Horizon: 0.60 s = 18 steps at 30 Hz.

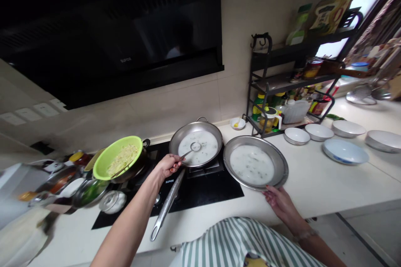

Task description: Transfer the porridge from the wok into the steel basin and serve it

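My left hand (170,164) is closed round the handle of a metal spoon (195,147). The spoon's round bowl is at the milky white liquid (200,158), flecked with green, in a steel wok (188,128) on the stove. That wok's long metal handle (167,206) points towards me, free of either hand. Beside it on the right, a wide steel basin (280,154) holds more white liquid (247,173) with green bits. My right hand (280,203) grips this basin's near rim, fingers partly hidden beneath it.
A lime-green colander (102,156) with pale shreds and chopsticks sits left on the stove (219,194). A glass jar (112,202) stands nearby. Several white bowls (297,136) and a blue-white dish (344,152) line the right counter. A black rack (266,87) holds bottles. The range hood (125,29) hangs overhead.
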Tool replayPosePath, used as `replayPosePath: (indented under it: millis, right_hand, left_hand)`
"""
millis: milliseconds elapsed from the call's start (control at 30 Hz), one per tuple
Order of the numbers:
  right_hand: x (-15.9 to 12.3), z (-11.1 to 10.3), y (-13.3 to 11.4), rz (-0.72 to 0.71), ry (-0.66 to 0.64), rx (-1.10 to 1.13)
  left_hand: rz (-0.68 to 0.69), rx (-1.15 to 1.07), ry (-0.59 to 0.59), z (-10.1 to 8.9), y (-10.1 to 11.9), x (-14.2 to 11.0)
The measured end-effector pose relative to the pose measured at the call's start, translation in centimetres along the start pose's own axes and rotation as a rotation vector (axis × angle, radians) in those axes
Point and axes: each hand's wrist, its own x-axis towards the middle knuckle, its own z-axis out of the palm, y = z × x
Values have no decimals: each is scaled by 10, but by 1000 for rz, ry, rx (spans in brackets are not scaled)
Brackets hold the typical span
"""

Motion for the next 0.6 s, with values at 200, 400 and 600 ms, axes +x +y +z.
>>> replayPosePath:
  millis: [200, 400, 600]
  right_hand:
    - [0, 0, 0, -19, -18, -36]
    - [2, -2, 1, -53, -26, -85]
    - [1, -1, 1, -43, -34, -52]
  left_hand:
    - [-34, -60, -38, 1, 0, -4]
    - [-68, -88, -67, 7, 1, -10]
    - [-20, -57, -141, 18, 6, -21]
